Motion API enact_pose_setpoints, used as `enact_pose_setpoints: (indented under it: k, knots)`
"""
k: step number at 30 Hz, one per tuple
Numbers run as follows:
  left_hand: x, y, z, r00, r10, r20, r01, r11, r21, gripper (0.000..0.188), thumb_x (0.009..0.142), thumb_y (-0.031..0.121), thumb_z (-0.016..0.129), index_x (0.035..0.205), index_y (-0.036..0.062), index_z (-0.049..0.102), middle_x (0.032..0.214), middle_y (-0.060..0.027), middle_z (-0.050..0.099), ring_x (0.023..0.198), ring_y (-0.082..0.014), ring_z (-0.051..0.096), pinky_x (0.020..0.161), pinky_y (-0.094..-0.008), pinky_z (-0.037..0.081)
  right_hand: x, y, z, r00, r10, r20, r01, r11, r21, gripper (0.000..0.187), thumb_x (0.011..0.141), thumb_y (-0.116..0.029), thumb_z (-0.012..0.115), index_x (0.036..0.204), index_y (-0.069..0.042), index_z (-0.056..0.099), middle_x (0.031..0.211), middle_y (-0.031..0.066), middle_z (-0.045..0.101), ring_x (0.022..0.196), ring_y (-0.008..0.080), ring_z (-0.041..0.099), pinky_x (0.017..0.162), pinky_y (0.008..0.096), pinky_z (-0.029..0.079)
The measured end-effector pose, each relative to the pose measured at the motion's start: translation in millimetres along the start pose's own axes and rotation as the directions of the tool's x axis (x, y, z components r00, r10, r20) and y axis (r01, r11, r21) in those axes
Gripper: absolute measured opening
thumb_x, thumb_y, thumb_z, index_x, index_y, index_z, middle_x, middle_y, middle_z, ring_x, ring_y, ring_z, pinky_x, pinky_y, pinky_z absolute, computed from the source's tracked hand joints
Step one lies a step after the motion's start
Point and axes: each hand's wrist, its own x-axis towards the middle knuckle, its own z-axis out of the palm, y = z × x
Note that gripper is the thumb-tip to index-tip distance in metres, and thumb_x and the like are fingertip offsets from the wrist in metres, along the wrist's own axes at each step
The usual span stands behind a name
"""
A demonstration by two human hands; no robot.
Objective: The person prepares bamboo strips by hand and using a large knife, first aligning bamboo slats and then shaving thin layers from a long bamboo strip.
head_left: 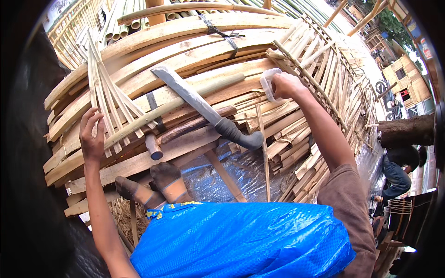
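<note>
My right hand (286, 86) is closed on the side of a clear plastic container (268, 85), held over the stacked wood and split bamboo. Off to the left, my left hand (92, 135) is raised with its fingers apart and nothing in them, beside a fan of thin bamboo strips (107, 92). Between the hands lies a machete (190, 96) with a black-wrapped handle. It rests across a long bamboo pole (185, 101) on the planks. A hammer-like wooden tool (154, 146) lies below the pole.
Long wooden planks (153, 51) tied with black strapping stretch across the front. Split bamboo pieces (324, 69) pile up at the right. A blue sheet (241, 236) covers my lap, with my feet in dark socks (166, 176) beyond it. Another person (397, 171) is at the far right.
</note>
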Motion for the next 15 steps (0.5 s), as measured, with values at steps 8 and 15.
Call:
enact_pose_setpoints:
  k: [8, 15]
  knots:
    - [18.3, 1.5, -2.8, 0.972, -0.151, -0.183, 0.127, 0.983, -0.136, 0.017, 0.097, 0.008, 0.058, 0.109, 0.0063, 0.071, 0.126, -0.0081, 0.064, 0.115, -0.0221, 0.062, 0.090, -0.0345, 0.053, 2.5, 22.6, -1.8, 1.000, -0.020, 0.007, 0.017, 0.944, 0.330, 0.017, 0.073, -0.009, 0.072, 0.088, -0.002, 0.077, 0.082, 0.0155, 0.075, 0.072, 0.0248, 0.073, 0.072, 0.0375, 0.060]
    - [17.9, -2.0, -2.1, 0.958, -0.218, -0.185, 0.181, 0.963, -0.199, 0.018, 0.098, 0.010, 0.058, 0.111, 0.0056, 0.070, 0.127, -0.0075, 0.063, 0.116, -0.0203, 0.062, 0.091, -0.0352, 0.054, 0.3, 41.3, -11.0, 0.994, -0.026, 0.107, -0.047, 0.777, 0.628, 0.019, 0.079, -0.010, 0.076, 0.095, 0.001, 0.077, 0.079, 0.0103, 0.075, 0.060, 0.0145, 0.069, 0.058, 0.0303, 0.055]
